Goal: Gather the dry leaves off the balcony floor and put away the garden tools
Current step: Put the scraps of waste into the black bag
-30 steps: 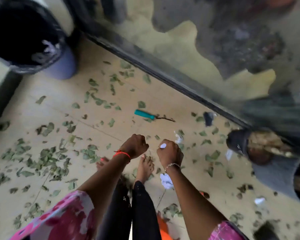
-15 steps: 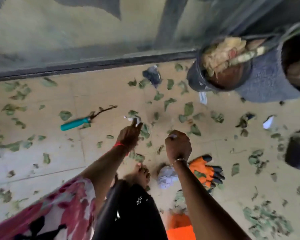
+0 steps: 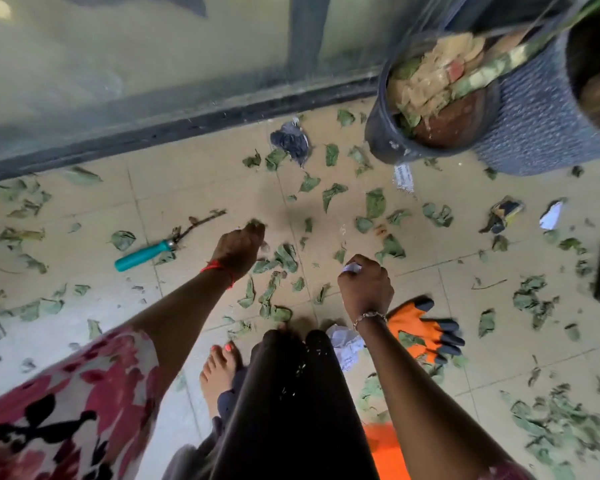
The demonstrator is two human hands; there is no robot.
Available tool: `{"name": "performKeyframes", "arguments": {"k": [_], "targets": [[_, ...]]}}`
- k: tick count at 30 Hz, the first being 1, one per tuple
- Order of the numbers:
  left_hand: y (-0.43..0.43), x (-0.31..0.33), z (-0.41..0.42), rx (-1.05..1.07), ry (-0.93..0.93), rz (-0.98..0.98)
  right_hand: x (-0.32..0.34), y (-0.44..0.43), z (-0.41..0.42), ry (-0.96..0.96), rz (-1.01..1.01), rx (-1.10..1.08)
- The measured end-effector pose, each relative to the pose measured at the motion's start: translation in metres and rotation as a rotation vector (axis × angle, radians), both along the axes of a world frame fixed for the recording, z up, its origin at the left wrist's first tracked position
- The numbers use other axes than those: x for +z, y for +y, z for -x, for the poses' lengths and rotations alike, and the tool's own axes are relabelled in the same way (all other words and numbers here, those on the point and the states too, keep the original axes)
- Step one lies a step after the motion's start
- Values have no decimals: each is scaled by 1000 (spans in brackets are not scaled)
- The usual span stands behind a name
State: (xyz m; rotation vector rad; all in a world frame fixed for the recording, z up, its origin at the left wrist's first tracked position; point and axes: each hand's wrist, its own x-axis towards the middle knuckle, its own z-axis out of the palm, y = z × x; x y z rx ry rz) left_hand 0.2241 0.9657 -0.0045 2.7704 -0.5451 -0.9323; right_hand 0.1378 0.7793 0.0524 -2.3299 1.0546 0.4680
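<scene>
The left hand (image 3: 238, 252), with a red thread (image 3: 219, 270) at its wrist, is curled with the fingertips bunched on a small green leaf (image 3: 255, 224); motion blur hides how firm the pinch is. The right hand (image 3: 364, 289), which wears a bracelet (image 3: 369, 317), is closed in a fist round a white paper scrap (image 3: 352, 268) that pokes out at the top.

Dry leaves (image 3: 278, 259) lie scattered over the tiled floor (image 3: 194, 188), thickest between and just below the two hands. A teal-handled garden tool (image 3: 142, 255) lies on the floor to the left of the left hand, apart from it. An orange glove (image 3: 425, 329) with black fingertips lies just right of the right wrist, and crumpled paper (image 3: 345, 344) lies beneath that wrist.

Beyond the right hand stands a black pot (image 3: 388, 140). A white slip (image 3: 404, 176) at its foot bears dark print, too blurred to read.
</scene>
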Motion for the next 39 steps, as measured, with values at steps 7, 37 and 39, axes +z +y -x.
{"name": "performKeyframes", "arguments": {"k": [7,37,39], "targets": [[24,219,-24,281,175,277,197,38,-35,142,-186,149],[269,731,210,1274,-539,312,681,319,-27,-492,-202,1804],[277,730,223,1326,-558,289,689,336,-13,-473,-288,1822]]}}
